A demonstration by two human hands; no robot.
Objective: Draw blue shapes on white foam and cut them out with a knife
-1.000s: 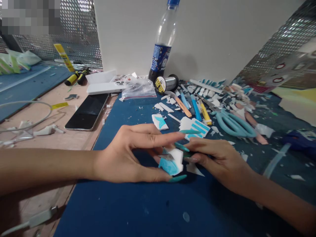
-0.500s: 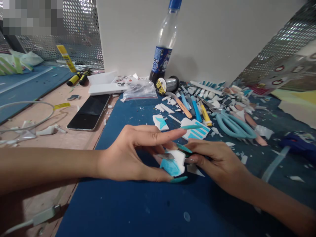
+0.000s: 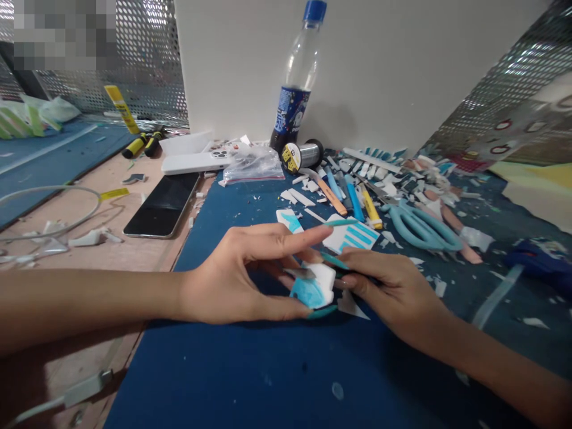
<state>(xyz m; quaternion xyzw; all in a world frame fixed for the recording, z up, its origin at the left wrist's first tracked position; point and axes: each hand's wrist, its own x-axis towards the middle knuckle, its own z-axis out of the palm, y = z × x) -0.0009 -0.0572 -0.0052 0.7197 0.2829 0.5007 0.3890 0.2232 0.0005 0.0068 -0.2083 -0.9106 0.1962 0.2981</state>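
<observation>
A small white piece with a blue-coloured face (image 3: 316, 291) is pinched between the thumb and fingers of my left hand (image 3: 250, 271), whose index finger stretches out above it. My right hand (image 3: 384, 286) is closed around a thin metal blade (image 3: 305, 273); its pointed end lies across the top of the white piece, and the handle end is hidden in the fingers. Below the right fingertips, a pale triangular scrap (image 3: 352, 305) lies on the blue mat (image 3: 232, 369). Just beyond the hands are a blue-striped white piece (image 3: 355, 236) and a smaller blue-and-white piece (image 3: 289, 221).
Blue-handled scissors (image 3: 422, 229), cutter knives (image 3: 355, 196) and many white scraps lie at the right. A bottle (image 3: 295, 89) and a wire spool (image 3: 302, 156) stand at the back. A phone (image 3: 163, 205) and a white cable (image 3: 84, 387) are on the left.
The white piece and the left thumb have risen slightly and tilted. The blade stays against the piece, and the right hand has barely moved.
</observation>
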